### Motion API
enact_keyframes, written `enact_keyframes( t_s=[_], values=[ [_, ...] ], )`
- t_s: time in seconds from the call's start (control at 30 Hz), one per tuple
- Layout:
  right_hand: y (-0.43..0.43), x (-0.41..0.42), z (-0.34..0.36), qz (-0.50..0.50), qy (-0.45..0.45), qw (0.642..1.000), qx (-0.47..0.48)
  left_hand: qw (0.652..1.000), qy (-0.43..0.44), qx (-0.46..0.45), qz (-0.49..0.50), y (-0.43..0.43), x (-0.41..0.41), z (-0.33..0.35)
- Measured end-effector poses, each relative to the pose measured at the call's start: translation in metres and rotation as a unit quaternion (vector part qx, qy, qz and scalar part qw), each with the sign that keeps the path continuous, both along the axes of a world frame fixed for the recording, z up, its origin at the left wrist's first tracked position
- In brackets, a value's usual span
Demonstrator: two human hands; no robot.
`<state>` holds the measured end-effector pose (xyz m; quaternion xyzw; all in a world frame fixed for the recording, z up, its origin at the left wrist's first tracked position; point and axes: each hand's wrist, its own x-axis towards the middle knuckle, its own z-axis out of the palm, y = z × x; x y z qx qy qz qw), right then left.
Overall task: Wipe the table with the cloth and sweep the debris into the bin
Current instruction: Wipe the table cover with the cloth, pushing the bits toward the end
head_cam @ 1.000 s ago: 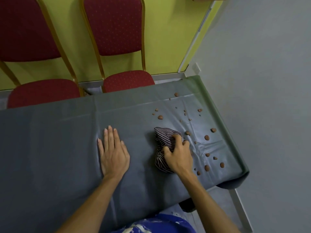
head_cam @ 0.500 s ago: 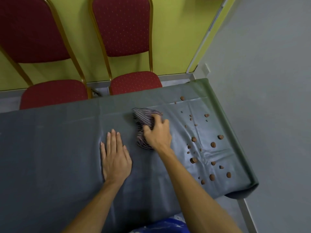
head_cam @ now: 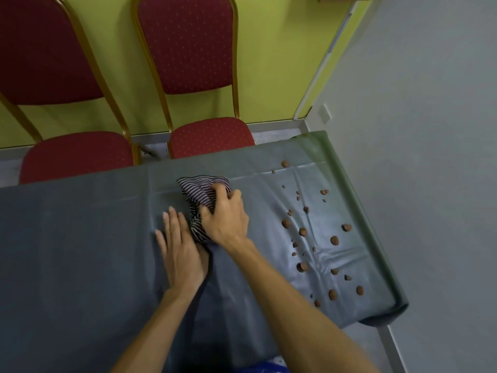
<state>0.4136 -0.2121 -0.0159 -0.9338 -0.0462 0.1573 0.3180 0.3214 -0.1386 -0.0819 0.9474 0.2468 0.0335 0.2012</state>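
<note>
Your right hand is closed over the bunched striped cloth, gripping it and pressing it onto the grey table near the far edge. Your left hand lies flat with fingers spread on the table cover, palm down and holding nothing, just beside the cloth and touching its near end. The brown debris lies scattered over the right end of the table, apart from the cloth.

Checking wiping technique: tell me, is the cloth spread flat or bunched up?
Bunched up: the striped cloth is crumpled in folds under the right hand.
</note>
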Motion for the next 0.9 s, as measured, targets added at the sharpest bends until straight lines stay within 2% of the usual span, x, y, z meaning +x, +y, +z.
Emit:
enact_keyframes(
  t_s=[0.13, 0.37, 0.43, 0.53, 0.6, 0.7, 0.8, 0.9],
  values=[
    [-0.009, 0.016, -0.006, -0.028, 0.015, 0.999, -0.005, 1.0, 0.02, 0.019, 0.009, 0.001, 0.004, -0.009],
    [-0.077, -0.011, -0.008, -0.222, 0.033, 0.974, -0.015, 1.0, 0.008, 0.01, 0.027, -0.005, 0.01, -0.01],
    [-0.072, -0.01, -0.004, -0.215, 0.035, 0.976, -0.003, 0.998, 0.002, -0.03, 0.048, -0.011, 0.025, -0.002],
    [-0.044, 0.014, 0.003, -0.155, -0.009, 0.987, 0.046, 0.998, -0.01, -0.05, 0.025, -0.02, 0.053, 0.002],
    [-0.026, 0.042, 0.004, -0.097, -0.041, 0.994, 0.032, 0.999, 0.009, -0.024, 0.02, -0.022, 0.061, -0.004],
    [-0.017, 0.077, 0.0, -0.063, -0.025, 0.998, -0.014, 0.999, 0.02, 0.031, 0.018, -0.024, 0.056, -0.013],
    [-0.03, 0.084, -0.008, -0.106, 0.008, 0.994, -0.02, 0.999, 0.02, 0.043, 0.013, -0.025, 0.055, -0.012],
    [-0.061, 0.07, -0.011, -0.21, -0.007, 0.977, -0.028, 0.998, 0.027, 0.051, 0.018, -0.026, 0.057, -0.011]
  ],
)
